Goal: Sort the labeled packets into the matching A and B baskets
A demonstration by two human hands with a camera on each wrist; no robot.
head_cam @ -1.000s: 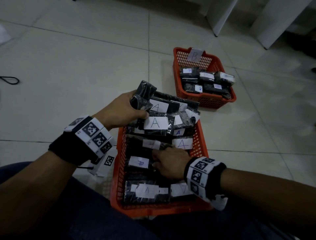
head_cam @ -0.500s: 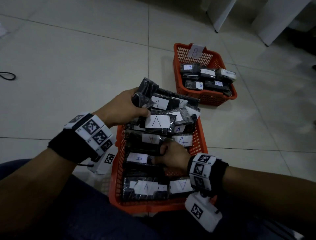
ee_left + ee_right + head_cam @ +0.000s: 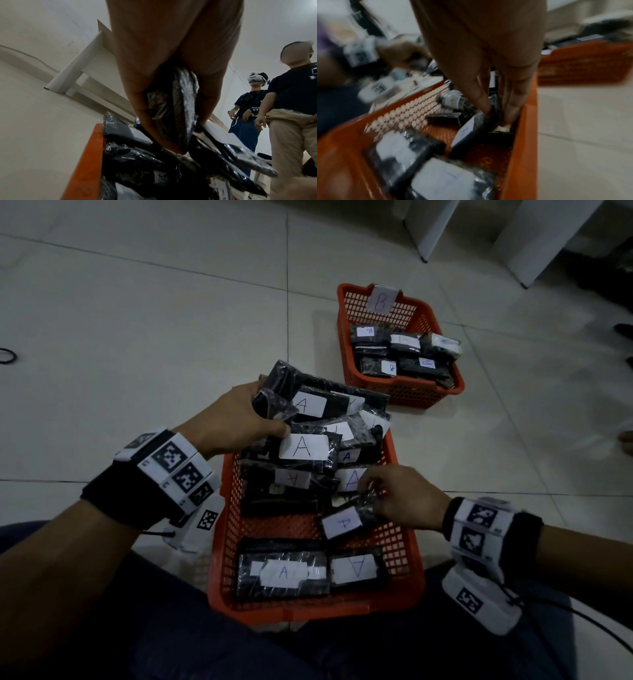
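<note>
Packet (image 3: 342, 523), black plastic wrap with a white label, lies tilted over the bare mesh floor in the middle of the near basket (image 3: 226, 542), close to its right wall. My right hand (image 3: 400, 496) pinches its far end between thumb and fingertips (image 3: 485, 104); this grip is closed on the packet. The letter on its label is too smudged to tell.

My left hand (image 3: 233, 422) grips a bunched, dark-wrapped packet (image 3: 178, 108) at the far left of the same basket, fingers and thumb curled around it, on top of the heap.

The near basket, orange mesh, sits on the floor between my knees. It holds two A-labelled packets (image 3: 284, 573) flat at the near end, a long dark packet across the middle, and a heaped pile of A-labelled packets (image 3: 303, 446) spilling over the far rim.

The far basket (image 3: 404, 392), also orange, stands apart on the tiled floor (image 3: 137, 337), up and to the right. A card marked B (image 3: 382, 299) leans on its far wall; about five black packets with small labels (image 3: 394, 354) lie inside.

Against the frame half a second ago, my right hand has moved toward the basket's right wall, bringing the packet out from beside the long dark one, so a stretch of mesh floor now shows. My left hand keeps its hold in the same place.
</note>
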